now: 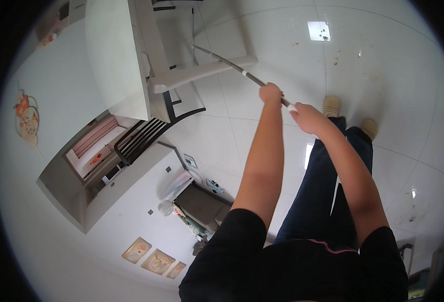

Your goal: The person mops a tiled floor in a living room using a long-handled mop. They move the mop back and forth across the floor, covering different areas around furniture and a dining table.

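Observation:
My left hand (271,93) is closed round a long metal pole (227,62) with white collars, part way along it. Lower down, my right hand (308,117) grips the same pole at its white handle end. The pole slants away to the upper left, across a pale table leg or beam. Its far end reaches the floor beside the table (120,56), where a thin dark flat edge, seen nearly end-on, seems joined to it. What that head is, I cannot tell for sure.
Small brown and yellowish spots (336,60) mark the glossy tiled floor (282,34). A black-framed chair (142,139) stands by the table at the left. My feet wear beige slippers (332,105). Farther off are a grey sofa (199,204) and framed pictures (158,261) on the wall.

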